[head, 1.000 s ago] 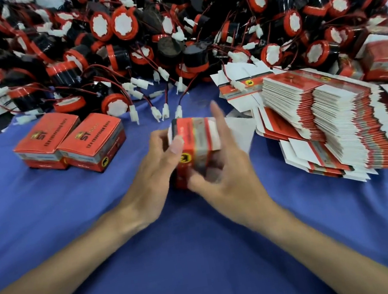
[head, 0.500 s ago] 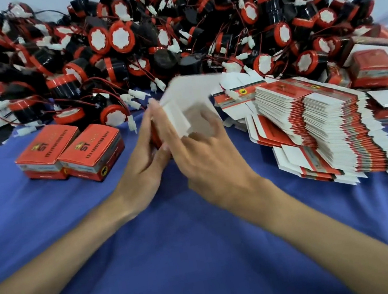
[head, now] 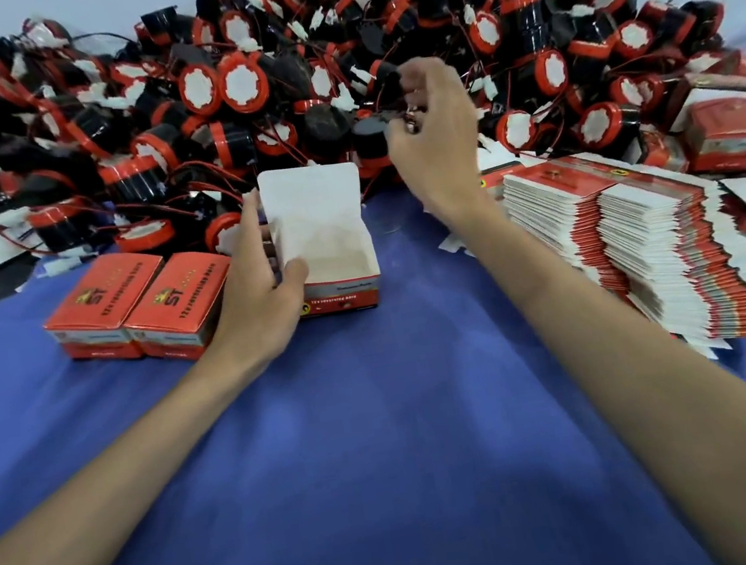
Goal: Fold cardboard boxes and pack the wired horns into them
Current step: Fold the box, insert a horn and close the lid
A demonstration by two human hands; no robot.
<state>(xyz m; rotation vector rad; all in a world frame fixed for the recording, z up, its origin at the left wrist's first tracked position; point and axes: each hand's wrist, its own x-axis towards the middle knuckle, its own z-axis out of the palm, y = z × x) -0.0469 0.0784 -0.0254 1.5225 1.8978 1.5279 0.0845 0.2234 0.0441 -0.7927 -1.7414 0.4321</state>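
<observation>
Both hands were folding the box together half a second ago. Since then they have parted, and the open box (head: 342, 284) now stands on the blue cloth (head: 388, 451), near the middle. Its white lid flap (head: 307, 190) is raised on the far side and the white inside is bare.

Only the left hand (head: 258, 281) is on the box. Its thumb is hooked over the near-left corner of the rim and its fingers are curled along the left wall, so it holds the box steady.

The right hand (head: 433, 136) has gone to the near edge of the pile of wired horns (head: 232, 84), which fills the far side of the cloth from left to right. Its fingers are drawn in narrow and pinch what looks like a red wire (head: 412, 116), just right of a black horn (head: 370, 138). Blur hides whether that wire belongs to this horn.

Two closed boxes (head: 104, 295), red on top, sit side by side and touching, just left of the left hand. A fanned stack of flat box blanks (head: 657, 237) lies to the right of the right forearm. More red boxes (head: 729, 138) sit far right, beyond the stack.
</observation>
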